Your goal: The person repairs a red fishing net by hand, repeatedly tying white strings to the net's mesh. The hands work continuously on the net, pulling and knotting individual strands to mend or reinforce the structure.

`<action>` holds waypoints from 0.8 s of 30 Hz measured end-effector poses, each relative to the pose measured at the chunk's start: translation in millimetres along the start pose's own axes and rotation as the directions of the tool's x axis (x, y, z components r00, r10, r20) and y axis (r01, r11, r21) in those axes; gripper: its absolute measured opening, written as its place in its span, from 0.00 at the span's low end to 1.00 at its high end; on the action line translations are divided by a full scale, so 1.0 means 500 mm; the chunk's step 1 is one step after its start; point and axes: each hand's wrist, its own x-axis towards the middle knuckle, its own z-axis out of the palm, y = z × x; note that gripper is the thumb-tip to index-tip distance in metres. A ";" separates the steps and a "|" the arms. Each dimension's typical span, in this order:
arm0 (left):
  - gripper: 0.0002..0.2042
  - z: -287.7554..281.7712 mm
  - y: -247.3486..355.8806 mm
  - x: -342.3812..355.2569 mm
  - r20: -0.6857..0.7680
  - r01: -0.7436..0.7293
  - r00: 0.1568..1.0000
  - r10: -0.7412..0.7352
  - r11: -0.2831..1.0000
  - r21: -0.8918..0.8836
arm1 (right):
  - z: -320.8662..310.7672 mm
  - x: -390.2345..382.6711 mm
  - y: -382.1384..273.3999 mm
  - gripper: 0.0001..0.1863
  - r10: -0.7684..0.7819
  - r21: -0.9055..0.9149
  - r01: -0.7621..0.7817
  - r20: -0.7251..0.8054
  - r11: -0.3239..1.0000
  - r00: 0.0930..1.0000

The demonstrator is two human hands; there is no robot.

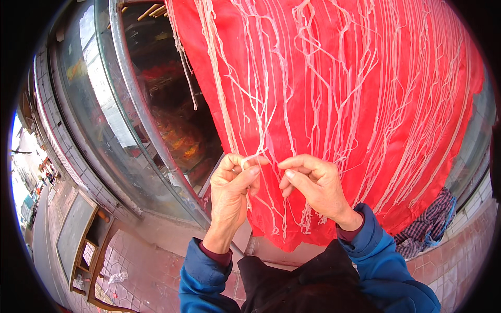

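Observation:
A large red cloth (198,52) hangs before me, with many pale pink and white thread strands (267,88) running down over it, some crossing and tangled. My left hand (229,190) is closed, thumb against index finger, pinching a few of the whitish strands where they come together. To its right, a small gap away, my right hand (321,188) has its thumb and fingers drawn together at the fingertips; whether a thin strand lies between them is too small to tell. Below both hands, knotted strand ends (284,227) dangle near the cloth's lower edge.
A metal-framed glass pane (112,104) stands left of the cloth, with a dark interior behind. At lower left is a wooden table (78,229) on the brick paving (130,255). Checked dark fabric (430,224) lies at the cloth's lower right.

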 end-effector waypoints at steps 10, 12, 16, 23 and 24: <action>0.12 0.030 -0.028 0.038 -0.100 0.065 0.994 -0.046 0.978 0.197 | -0.022 0.029 0.005 0.13 0.025 -0.022 -0.026 -0.032 0.999 0.999; 0.10 0.034 -0.031 0.046 -0.099 0.074 0.994 -0.054 0.974 0.216 | -0.027 0.032 0.007 0.13 0.016 -0.021 -0.016 -0.028 1.000 0.999; 0.07 0.042 -0.039 0.061 -0.129 0.022 0.992 0.016 0.957 0.289 | -0.035 0.037 0.009 0.13 0.017 -0.026 -0.018 -0.031 0.999 0.999; 0.04 0.047 -0.062 0.067 -0.139 -0.087 0.976 0.167 0.887 0.453 | -0.046 0.047 0.017 0.14 0.043 -0.038 -0.044 -0.036 0.998 0.998; 0.04 0.047 -0.066 0.066 -0.143 -0.103 0.972 0.187 0.884 0.455 | -0.047 0.047 0.020 0.14 0.039 -0.043 -0.040 -0.034 0.998 0.999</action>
